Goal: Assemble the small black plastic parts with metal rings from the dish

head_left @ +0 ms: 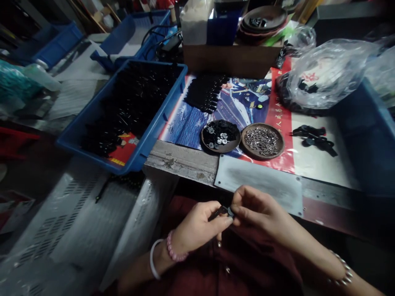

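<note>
Both my hands meet low in the view, just below the table's front edge. My left hand [197, 230] is closed round a small black part [219, 212], with a pink bead bracelet and a white band on its wrist. My right hand [257, 211] pinches the other end of the same small black part, its fingers pressed together. Straight ahead on the table sit two round brown dishes. One dish [220, 136] holds black and white small pieces. The other dish [262, 141] holds small metal pins or screws.
A blue bin [148, 135] full of black parts overhangs the table's left edge. A row of black parts [205, 93] lies on a printed poster. Clear plastic bags [327, 74], loose black parts [313, 136], a cardboard box [231, 57] and another blue bin [367, 135] stand right and behind.
</note>
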Demonstrator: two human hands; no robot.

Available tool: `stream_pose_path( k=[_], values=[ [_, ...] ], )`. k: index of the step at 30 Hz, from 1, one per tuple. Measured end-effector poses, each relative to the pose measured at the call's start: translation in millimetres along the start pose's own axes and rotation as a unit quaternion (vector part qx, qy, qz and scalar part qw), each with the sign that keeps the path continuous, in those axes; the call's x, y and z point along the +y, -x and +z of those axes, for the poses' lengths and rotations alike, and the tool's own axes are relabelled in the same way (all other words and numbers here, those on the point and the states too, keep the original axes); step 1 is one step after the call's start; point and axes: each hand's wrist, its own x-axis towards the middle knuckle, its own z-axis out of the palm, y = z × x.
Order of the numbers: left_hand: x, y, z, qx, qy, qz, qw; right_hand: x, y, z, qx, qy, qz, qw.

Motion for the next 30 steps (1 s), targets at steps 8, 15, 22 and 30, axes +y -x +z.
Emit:
stream_pose_path(
  k=[8, 15, 22, 30],
  values=[
    [-3, 1, -4.7, -0.027, 0.024, -0.006, 0.999, -4, 8, 8, 0.012, 0.034, -0.011, 0.999],
    [-11, -9, -3.0, -0.009, 0.085, -0.061, 0.995, -2, 16, 16, 0.038, 0.247, -0.087, 0.964],
    [-14, -10, 2.3, 0.022, 0.112, -0.062, 0.992, 3, 26, 20, 0.041, 0.225, -0.076, 0.971],
    [-13, -7, 6.8, -0.054, 0.292, -0.096, 0.950, 23, 18, 19, -0.015, -0.190, -0.018, 0.981]
  ],
)
